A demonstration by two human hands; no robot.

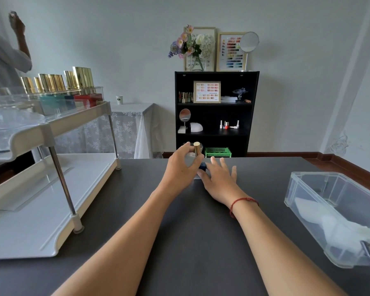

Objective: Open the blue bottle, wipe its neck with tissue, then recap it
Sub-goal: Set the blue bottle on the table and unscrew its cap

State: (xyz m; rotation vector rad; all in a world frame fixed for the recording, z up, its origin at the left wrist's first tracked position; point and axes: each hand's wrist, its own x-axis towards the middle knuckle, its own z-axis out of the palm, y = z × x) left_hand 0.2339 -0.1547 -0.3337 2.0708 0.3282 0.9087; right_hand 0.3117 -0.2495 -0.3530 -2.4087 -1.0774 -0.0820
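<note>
Small blue bottle [202, 166] with tall gold cap [197, 148] stands mid dark table [192, 242], between 2 hands. Left hand [179, 167] pinches cap. Right hand [220, 176] lies spread, thumb side against bottle base.

Both forearms are bare, and a thin red cord bracelet [242, 203] circles the wrist of the right hand [219, 180]
</note>
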